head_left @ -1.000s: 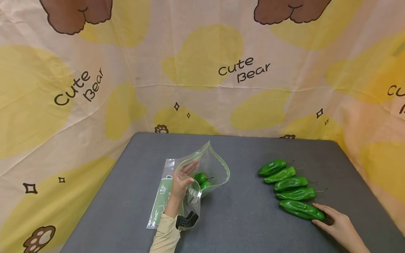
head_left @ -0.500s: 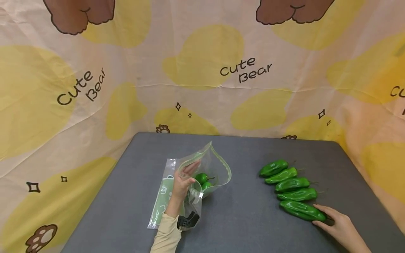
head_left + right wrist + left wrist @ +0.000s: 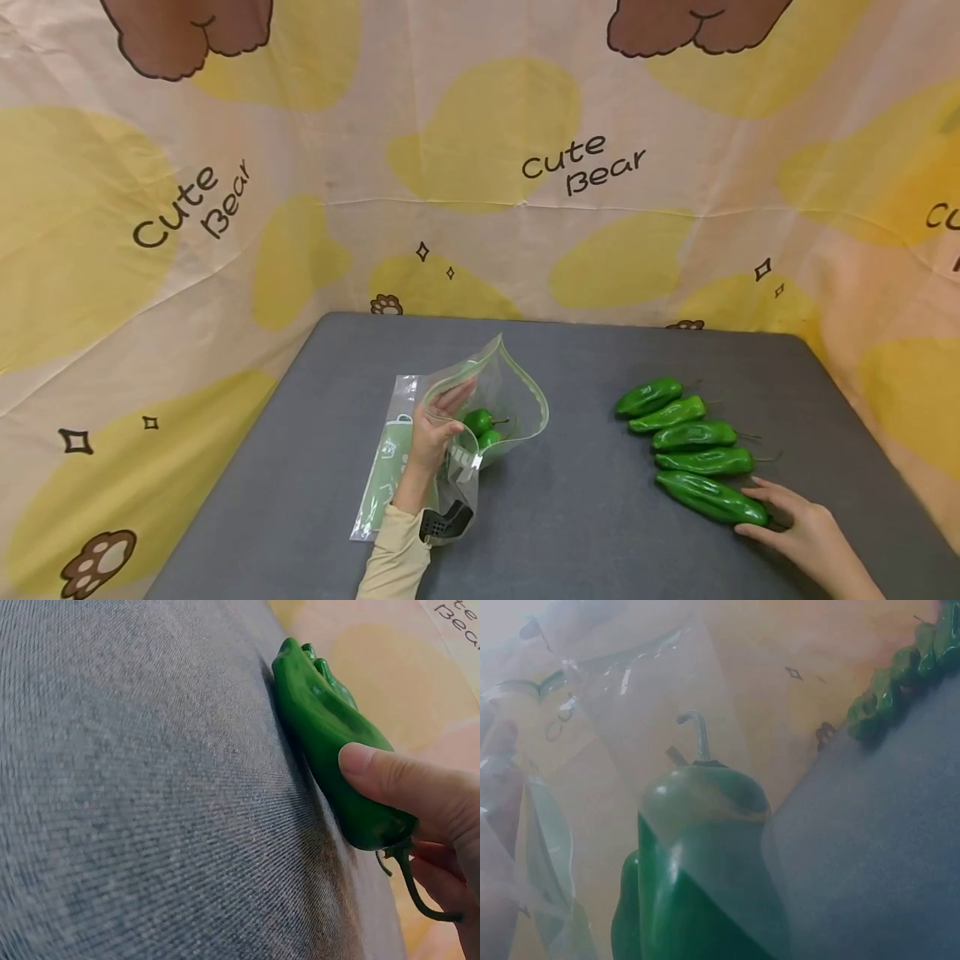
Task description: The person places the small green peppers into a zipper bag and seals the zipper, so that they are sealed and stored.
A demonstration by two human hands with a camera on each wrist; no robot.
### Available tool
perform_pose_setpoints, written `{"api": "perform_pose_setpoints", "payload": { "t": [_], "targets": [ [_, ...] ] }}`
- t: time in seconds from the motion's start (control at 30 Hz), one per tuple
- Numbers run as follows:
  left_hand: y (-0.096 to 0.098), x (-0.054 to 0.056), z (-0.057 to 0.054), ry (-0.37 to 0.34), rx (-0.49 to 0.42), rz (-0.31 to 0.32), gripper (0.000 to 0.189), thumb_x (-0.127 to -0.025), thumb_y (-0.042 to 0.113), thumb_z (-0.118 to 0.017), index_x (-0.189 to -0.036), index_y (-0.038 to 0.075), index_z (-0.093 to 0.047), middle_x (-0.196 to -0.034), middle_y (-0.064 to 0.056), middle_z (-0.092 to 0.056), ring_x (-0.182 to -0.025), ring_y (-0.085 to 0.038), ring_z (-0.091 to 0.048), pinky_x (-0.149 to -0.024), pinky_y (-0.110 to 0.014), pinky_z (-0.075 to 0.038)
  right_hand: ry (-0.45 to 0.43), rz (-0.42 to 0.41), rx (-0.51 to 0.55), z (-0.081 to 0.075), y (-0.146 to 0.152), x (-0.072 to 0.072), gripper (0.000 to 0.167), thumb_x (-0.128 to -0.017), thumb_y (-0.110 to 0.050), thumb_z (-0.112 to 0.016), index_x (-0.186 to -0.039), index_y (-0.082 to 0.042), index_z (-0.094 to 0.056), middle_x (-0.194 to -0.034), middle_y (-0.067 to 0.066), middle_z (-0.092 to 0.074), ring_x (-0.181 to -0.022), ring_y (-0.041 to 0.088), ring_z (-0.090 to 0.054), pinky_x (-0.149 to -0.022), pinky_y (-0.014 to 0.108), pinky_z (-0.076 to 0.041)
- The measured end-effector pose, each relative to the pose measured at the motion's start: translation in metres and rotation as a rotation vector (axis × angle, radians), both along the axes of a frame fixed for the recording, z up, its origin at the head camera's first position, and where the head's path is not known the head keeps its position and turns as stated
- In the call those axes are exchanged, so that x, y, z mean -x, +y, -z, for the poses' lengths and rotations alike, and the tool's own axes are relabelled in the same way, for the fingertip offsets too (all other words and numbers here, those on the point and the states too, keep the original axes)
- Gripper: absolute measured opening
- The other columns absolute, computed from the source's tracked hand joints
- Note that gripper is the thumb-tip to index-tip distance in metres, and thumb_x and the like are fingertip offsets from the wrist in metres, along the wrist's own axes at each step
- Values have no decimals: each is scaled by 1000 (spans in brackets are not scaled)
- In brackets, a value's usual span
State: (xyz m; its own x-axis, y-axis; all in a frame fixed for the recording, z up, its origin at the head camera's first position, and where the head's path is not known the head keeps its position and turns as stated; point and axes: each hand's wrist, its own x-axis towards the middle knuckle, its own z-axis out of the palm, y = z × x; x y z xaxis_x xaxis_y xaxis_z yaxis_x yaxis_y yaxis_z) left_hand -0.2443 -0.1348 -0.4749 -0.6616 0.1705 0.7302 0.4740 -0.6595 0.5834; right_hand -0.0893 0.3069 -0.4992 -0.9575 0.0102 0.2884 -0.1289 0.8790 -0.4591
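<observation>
Grey table (image 3: 570,525): I count two bagged peppers (image 3: 477,422); row of five (image 3: 694,436), lower right, apparently remains. Left hand (image 3: 433,427), fingers straight, props zip bag (image 3: 517,398); right hand (image 3: 801,527) pinches lowest pepper (image 3: 708,497).

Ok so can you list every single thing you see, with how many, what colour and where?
table: one, grey, under everything
cloth: number of pieces unclear, pale pink and yellow with brown bears, behind and beside the table
zip bag: one, clear with green edging, left of the table's middle, mouth open
bagged peppers: two visible, green, inside the zip bag
packet: one, clear and green, flat on the table, left of the zip bag
row peppers: five, green, table's right side
wrist device: one, black, by the sleeve's cuff
sleeve: one, cream, bottom of the head view
left hand: one, bare, at the zip bag's mouth
right hand: one, bare, gripping the nearest pepper
</observation>
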Motion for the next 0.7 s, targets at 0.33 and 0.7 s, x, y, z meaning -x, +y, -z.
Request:
{"api": "perform_pose_setpoints", "payload": {
  "t": [0.33,0.7],
  "targets": [
    [0,0,0,10,11,-2,55,-74,16,-72,-122,2,-49,-118,-13,-55,-112,-25,-48,-100,-31,-29,85,-49,73,-4,1,-2,42,-54,-21,-84,-92,-9,-69,-83,0,-65,-74,-5,-54,-54,8,-44],
    [0,0,-1,11,5,4,55,-74,14,-72,-122,2,-48,-118,-13,-55,-113,-26,-48,-100,-30,-28,-160,67,42,-22,-4,0,49,-64,-33,-79,-102,-4,-66,-92,10,-63,-69,5,-55,-53,24,-47]
  ]
}}
